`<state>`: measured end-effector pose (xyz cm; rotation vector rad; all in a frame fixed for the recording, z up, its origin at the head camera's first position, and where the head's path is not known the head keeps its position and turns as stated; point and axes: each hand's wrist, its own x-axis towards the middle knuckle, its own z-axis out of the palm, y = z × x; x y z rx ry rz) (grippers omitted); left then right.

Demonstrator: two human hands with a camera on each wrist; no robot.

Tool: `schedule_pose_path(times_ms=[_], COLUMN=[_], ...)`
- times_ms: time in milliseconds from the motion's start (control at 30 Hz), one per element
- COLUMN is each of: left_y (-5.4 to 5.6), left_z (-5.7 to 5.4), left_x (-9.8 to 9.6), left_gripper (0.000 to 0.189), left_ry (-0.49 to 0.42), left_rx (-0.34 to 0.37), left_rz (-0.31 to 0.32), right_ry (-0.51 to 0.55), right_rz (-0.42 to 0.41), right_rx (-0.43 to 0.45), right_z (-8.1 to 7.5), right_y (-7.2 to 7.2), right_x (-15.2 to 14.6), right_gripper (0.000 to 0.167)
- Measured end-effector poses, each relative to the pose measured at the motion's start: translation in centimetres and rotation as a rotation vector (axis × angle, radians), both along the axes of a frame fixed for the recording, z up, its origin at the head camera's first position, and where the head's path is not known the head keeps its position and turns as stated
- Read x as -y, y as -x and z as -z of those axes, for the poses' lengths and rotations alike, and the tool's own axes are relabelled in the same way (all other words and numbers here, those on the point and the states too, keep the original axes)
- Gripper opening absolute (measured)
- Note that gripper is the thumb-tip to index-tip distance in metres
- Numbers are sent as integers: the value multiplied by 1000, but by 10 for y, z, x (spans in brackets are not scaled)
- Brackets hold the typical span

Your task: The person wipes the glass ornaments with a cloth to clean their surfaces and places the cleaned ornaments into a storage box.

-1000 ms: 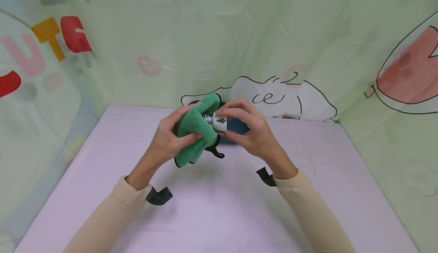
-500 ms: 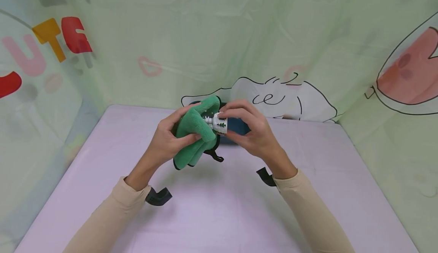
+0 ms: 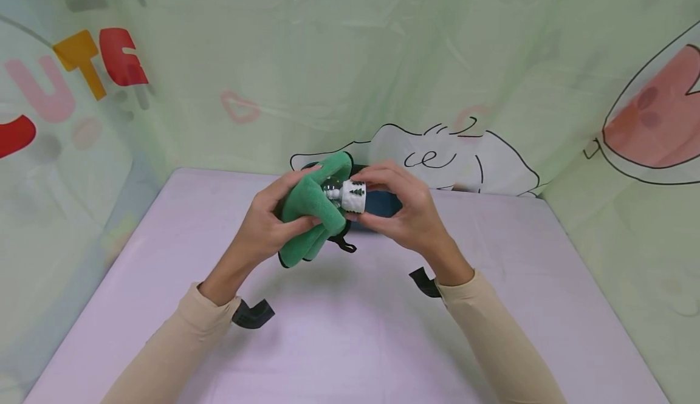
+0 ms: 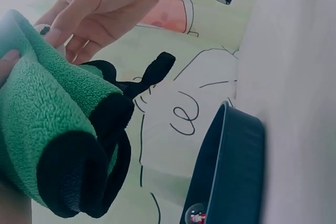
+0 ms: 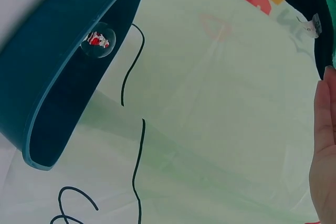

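My left hand [image 3: 268, 219] grips a bunched green cloth [image 3: 312, 200] with black edging, thumb in front and fingers behind. The cloth wraps round the glass dome of a small snow globe [image 3: 354, 196] lying on its side in the air. Within the dome a white snowman-like figure shows partly; the cloth covers the rest. Thumb and fingers of my right hand [image 3: 407, 206] pinch the globe's white base, which bears dark green trees. In the left wrist view the cloth [image 4: 47, 93] hides most of the globe, and a black loop [image 4: 157, 72] dangles from the cloth.
Behind the hands stands a dark blue bin [image 3: 383, 203] on the lilac tabletop [image 3: 350, 343]. Inside it, another snow globe [image 5: 98, 40] with a red and white figure is visible in the right wrist view. A printed pale green curtain [image 3: 350, 58] surrounds the table.
The snow globe has turned a little in my right fingers and shifted slightly right, so more of its base and dome shows. My left hand and the cloth stay nearly in place.
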<state>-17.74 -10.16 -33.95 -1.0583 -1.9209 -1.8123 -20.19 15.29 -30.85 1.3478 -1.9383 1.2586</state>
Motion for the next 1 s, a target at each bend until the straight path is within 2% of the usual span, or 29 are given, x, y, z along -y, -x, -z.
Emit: schedule_pose_path(times_ms=[200,367,867,1000], left_y=[2,3,2,3], left_z=[0,1,3,4], left_x=[1,0,-4,-5], left_gripper=[73,72,73,73], left_ry=[24,39,107,114], left_rx=[-71,-96,-205,-210], left_rz=[-21,-35,-102,-108], right_ry=[-3,-20,-72,-77], right_rz=[21,34,54,58], right_rx=[64,99,232,257], right_z=[2,3,4,2], right_y=[-2,-2,-4,-6], right_x=[-1,-3,-9,-9], right_gripper=[59,57,37,35])
